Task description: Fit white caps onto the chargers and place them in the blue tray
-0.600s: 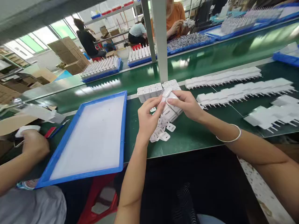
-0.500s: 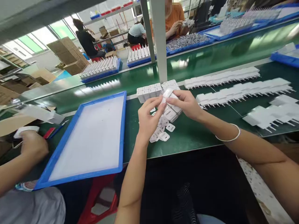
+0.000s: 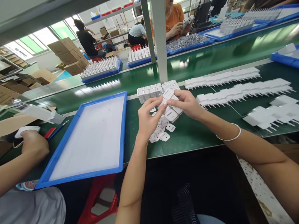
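My left hand (image 3: 150, 116) and my right hand (image 3: 185, 104) meet over the green bench, fingertips pinched on a small white charger cover (image 3: 168, 93). Its printed face shows at the top, while the thumbs hide its lower part. Right behind and under the fingers stand stacks of similar white pieces (image 3: 171, 115), some with dark lettering. Loose white slotted covers (image 3: 165, 136) lie in a heap below my left hand. Farther left, tight stacks of white pieces (image 3: 149, 91) stand at the foot of the post.
Rows of white charger housings with pins (image 3: 243, 90) line the bench at right. On the left lies a blue-rimmed tray (image 3: 123, 130). A neighbour's hand (image 3: 35, 144) holds a white piece at far left. A metal post (image 3: 160, 43) rises ahead.
The white cover between my fingers has tilted, so its printed face shows more clearly. Both hands stay in nearly the same place.
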`<state>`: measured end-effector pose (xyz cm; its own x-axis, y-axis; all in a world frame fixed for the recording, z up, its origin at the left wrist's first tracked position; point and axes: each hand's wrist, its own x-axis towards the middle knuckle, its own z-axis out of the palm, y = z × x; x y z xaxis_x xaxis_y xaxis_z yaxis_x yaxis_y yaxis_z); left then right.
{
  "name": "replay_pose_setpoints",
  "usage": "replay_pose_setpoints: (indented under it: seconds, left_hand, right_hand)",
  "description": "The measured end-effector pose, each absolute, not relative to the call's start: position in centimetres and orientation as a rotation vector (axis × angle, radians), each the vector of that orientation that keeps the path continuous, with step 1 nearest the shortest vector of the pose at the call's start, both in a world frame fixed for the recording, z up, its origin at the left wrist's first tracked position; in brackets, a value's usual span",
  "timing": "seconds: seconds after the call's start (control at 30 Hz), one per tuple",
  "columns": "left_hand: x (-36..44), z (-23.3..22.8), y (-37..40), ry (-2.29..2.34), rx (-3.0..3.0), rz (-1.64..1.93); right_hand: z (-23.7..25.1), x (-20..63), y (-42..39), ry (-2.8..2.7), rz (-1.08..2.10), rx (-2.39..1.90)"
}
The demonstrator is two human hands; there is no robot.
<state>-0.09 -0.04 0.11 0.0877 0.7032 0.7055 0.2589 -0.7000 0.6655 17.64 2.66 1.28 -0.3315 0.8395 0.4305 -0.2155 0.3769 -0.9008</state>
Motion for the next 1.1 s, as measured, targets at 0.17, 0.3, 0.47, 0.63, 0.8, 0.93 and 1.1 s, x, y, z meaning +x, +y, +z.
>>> replay_pose_setpoints:
  seconds: [0.17,0.3,0.47,0.63,0.8,0.93,1.1]
  left_hand:
    - [-0.13,0.03,0.03,0.942,2.022,1.652]
    - [-0.09,-0.01,0.13,0.931,2.074,1.674]
    - [-0.08,0.07,0.11,0.914,2.103,1.673]
    - [-0.17,0.12,0.09,0.917,2.090,1.661]
    - [-0.21,0.07,0.15,0.931,2.084,1.658]
    - [-0.19,-0.03,0.21,0.933,2.096,1.666]
    - [-0.21,-0.13,0.27,0.955,2.162,1.669]
  right_hand:
    - [1.48,17.77,2.68,-1.576,1.224,-0.561]
    - [1.48,17.85,2.65,-1.575,1.220,-0.582]
    - [1.59,17.94,2.74,-1.580,1.227,-0.579]
    - [1.62,17.98,2.75,-1.570,1.243,-0.579]
    - [1.62,17.88,2.68,-1.551,1.258,-0.615]
    - [1.64,17.87,2.73,-1.540,1.275,-0.629]
    - [1.64,17.87,2.78,-1.561,1.271,-0.651]
